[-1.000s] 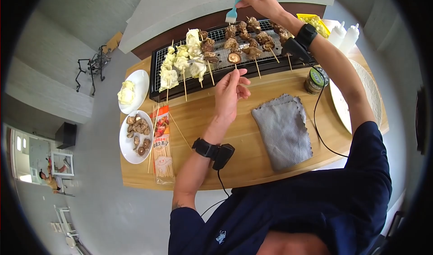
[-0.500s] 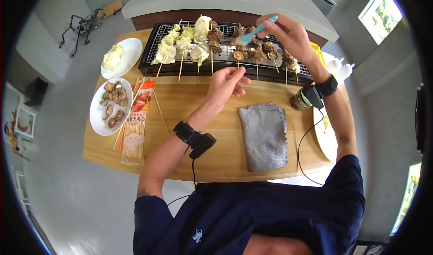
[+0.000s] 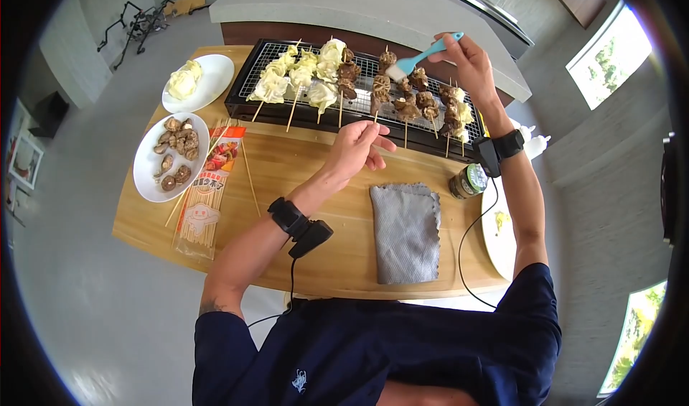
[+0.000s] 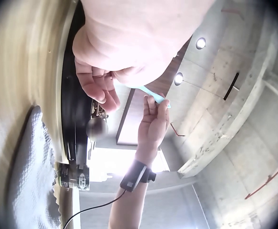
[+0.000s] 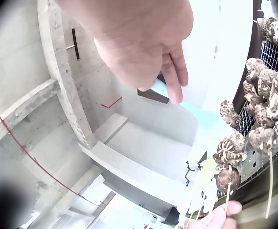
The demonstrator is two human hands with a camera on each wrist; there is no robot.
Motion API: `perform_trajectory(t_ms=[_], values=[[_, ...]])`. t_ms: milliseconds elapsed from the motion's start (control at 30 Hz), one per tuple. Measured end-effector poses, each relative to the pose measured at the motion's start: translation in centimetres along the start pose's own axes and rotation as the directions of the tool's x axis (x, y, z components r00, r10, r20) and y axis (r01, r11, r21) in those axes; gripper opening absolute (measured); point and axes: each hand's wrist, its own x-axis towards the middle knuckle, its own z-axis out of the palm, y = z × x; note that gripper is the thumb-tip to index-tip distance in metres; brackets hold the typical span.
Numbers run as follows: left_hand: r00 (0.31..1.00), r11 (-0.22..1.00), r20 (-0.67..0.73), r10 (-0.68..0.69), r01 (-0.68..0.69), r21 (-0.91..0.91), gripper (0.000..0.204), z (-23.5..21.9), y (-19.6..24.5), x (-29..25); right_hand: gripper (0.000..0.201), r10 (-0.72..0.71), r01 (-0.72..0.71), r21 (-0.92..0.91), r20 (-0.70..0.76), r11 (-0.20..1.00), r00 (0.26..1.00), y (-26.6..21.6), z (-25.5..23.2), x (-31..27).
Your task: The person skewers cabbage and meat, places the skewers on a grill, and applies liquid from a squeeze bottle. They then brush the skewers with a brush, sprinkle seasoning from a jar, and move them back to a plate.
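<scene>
My right hand (image 3: 470, 68) grips the handle of a light-blue basting brush (image 3: 429, 51) above the grill. Its pale bristles are right by a mushroom skewer (image 3: 381, 86), near the upper pieces. Thumb and fingers of my left hand (image 3: 353, 151) pinch that skewer's bare stick at the grill's front edge. In the right wrist view the brush (image 5: 198, 113) slants down toward the mushrooms (image 5: 230, 150). More mushroom skewers (image 3: 406, 108) lie to the right on the wire rack, and cabbage skewers (image 3: 269, 86) to the left.
The black grill (image 3: 240, 108) spans the table's back. At left are a plate with cabbage (image 3: 184, 79), a dish of mushrooms (image 3: 147, 180) and a skewer packet (image 3: 201, 212). A grey cloth (image 3: 406, 234), a jar (image 3: 468, 181) and a large plate (image 3: 499, 244) are toward the right.
The brush has come down from behind the grill onto the skewer pinched by my left hand. That skewer has turned, its lowest mushroom now showing a darker side. The head view has shifted.
</scene>
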Motion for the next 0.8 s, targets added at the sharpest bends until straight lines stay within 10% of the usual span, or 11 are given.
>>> perform_trajectory(t_ms=[233,800], values=[[1.000,0.998,0.021,-0.014,0.016,-0.062,0.039,-0.6,-0.1,-0.1,0.039,0.021,0.008,0.158,-0.181,0.987,0.983,2.5,1.1,0.7],[0.998,0.972,0.026,-0.051,0.056,-0.226,0.038,-1.2,-0.8,0.2,0.037,-0.048,0.044,0.065,0.060,0.997,0.997,-4.2,3.1,-3.3]])
